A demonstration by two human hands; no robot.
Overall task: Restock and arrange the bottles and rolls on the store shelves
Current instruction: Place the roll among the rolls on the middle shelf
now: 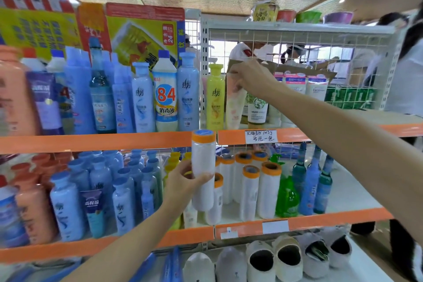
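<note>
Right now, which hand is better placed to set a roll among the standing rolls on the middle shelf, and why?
The left hand: it already grips a white roll in front of the standing rolls. The right hand is up on the top shelf, holding a pale tube.

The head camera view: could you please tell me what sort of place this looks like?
Most likely a small shop aisle. Orange-edged shelves carry rows of toiletry bottles, a handwritten price tag hangs on the upper shelf edge, and the left hand holds a white roll in front of matching rolls.
</note>
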